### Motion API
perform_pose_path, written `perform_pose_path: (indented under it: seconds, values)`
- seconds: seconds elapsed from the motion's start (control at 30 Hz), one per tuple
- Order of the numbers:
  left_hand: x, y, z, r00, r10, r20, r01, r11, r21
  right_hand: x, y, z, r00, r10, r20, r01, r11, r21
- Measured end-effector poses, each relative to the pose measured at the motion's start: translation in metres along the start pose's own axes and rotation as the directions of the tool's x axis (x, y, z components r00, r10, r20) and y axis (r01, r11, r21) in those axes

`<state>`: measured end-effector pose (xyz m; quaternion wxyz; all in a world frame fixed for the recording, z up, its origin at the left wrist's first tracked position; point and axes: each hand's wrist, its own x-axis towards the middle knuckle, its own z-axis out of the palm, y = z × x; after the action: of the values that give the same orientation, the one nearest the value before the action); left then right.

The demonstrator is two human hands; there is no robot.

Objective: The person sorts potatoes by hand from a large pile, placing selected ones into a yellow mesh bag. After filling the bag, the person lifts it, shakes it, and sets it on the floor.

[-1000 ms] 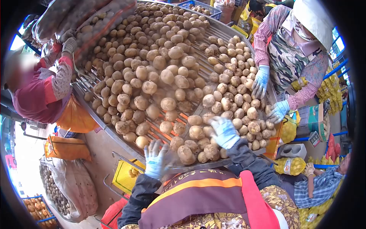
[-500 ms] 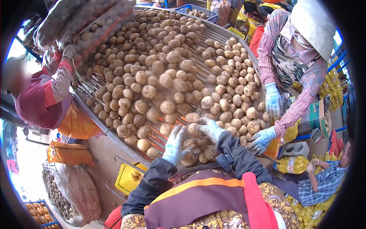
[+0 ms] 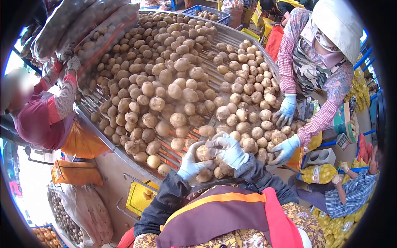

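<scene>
A round brown potato (image 3: 203,153) is between my gloved hands at the near edge of the sorting table. My left hand (image 3: 193,163) curls round its left side, thumb below and fingers above. From the right, my right hand (image 3: 228,150) bends its fingers against the same potato, partly covering it. Both gloves are white and pale blue, dirty at the fingers. Other potatoes (image 3: 204,175) lie just below my hands, and another potato (image 3: 206,131) sits just above them on the metal rollers (image 3: 169,153).
A big heap of potatoes (image 3: 165,77) covers the table. To the right, a co-worker's gloved hands (image 3: 286,149) reach among smaller potatoes. Another person at left handles mesh sacks (image 3: 108,35). A yellow crate (image 3: 139,197) stands below the table's metal rim (image 3: 136,166).
My hands have come together round a potato; my left fingers have curled in, and my right hand has moved slightly down. The co-worker's upper hand has shifted left. The view has moved slightly.
</scene>
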<state>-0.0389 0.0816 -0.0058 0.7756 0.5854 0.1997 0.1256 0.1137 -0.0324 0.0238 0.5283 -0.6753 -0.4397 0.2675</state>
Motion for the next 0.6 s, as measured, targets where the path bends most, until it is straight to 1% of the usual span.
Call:
perform_pose_path:
  seconds: [0.03,0.07,0.1,0.17,0.2,0.23,0.3,0.33,0.37,0.4,0.43,0.47,0.5,0.53,0.57,0.6]
  values:
    - [0.000,0.001,0.000,0.999,-0.036,-0.004,0.036,0.996,0.087,0.000,0.005,0.001,0.994,0.097,-0.047,-0.093,0.992,0.081]
    - [-0.002,0.003,0.001,0.995,-0.102,0.014,0.103,0.991,-0.085,0.001,0.014,0.004,0.985,0.096,-0.142,-0.053,0.957,0.284]
    - [-0.003,0.007,0.002,0.995,-0.102,0.018,0.103,0.991,-0.081,0.001,0.011,-0.001,0.984,0.095,-0.148,-0.050,0.957,0.285]
    - [-0.004,0.014,0.005,0.988,-0.151,-0.011,0.144,0.958,-0.248,0.002,0.001,-0.016,0.932,0.353,-0.084,-0.278,0.843,0.460]
    - [-0.003,0.013,0.005,0.982,-0.187,-0.037,0.170,0.947,-0.273,0.000,0.000,-0.016,0.955,0.292,-0.040,-0.240,0.849,0.471]
    - [-0.003,0.013,0.005,0.981,-0.189,-0.037,0.172,0.946,-0.274,-0.002,-0.004,-0.012,0.955,0.294,-0.040,-0.242,0.848,0.471]
    - [-0.005,0.011,0.007,0.984,-0.179,0.012,0.171,0.915,-0.367,-0.005,-0.014,-0.002,0.995,0.083,-0.048,-0.067,0.961,0.268]
    - [-0.006,0.011,0.007,0.984,-0.179,0.018,0.173,0.915,-0.364,-0.002,-0.005,-0.003,0.987,-0.158,-0.027,0.156,0.986,-0.058]
    - [-0.008,0.011,0.007,0.974,-0.198,0.110,0.226,0.874,-0.430,-0.003,-0.006,-0.006,0.987,-0.158,-0.032,0.156,0.986,-0.058]
    - [-0.010,0.011,0.006,0.958,-0.208,0.198,0.281,0.825,-0.490,-0.004,-0.009,-0.008,0.990,0.140,-0.006,-0.135,0.966,0.219]
    - [-0.012,0.009,0.005,0.958,-0.210,0.196,0.281,0.825,-0.490,-0.005,-0.010,-0.009,0.907,0.408,0.104,-0.407,0.789,0.460]
    - [-0.013,0.007,0.003,0.941,-0.235,0.244,0.330,0.801,-0.500,-0.004,0.002,-0.006,0.930,0.368,0.002,-0.319,0.804,0.501]
    - [-0.014,0.005,0.003,0.921,-0.256,0.294,0.377,0.774,-0.508,-0.001,-0.003,-0.013,0.892,0.452,0.010,-0.394,0.766,0.508]
    - [-0.014,0.003,0.003,0.899,-0.271,0.344,0.422,0.746,-0.515,0.000,-0.004,-0.011,0.915,0.403,0.003,-0.331,0.747,0.577]
    - [-0.013,0.003,0.003,0.901,-0.268,0.342,0.419,0.746,-0.517,0.002,-0.006,-0.009,0.936,0.353,-0.008,-0.266,0.720,0.641]
    - [-0.013,0.005,0.004,0.889,-0.288,0.356,0.450,0.696,-0.560,0.002,-0.008,-0.006,0.936,0.352,-0.005,-0.268,0.720,0.640]
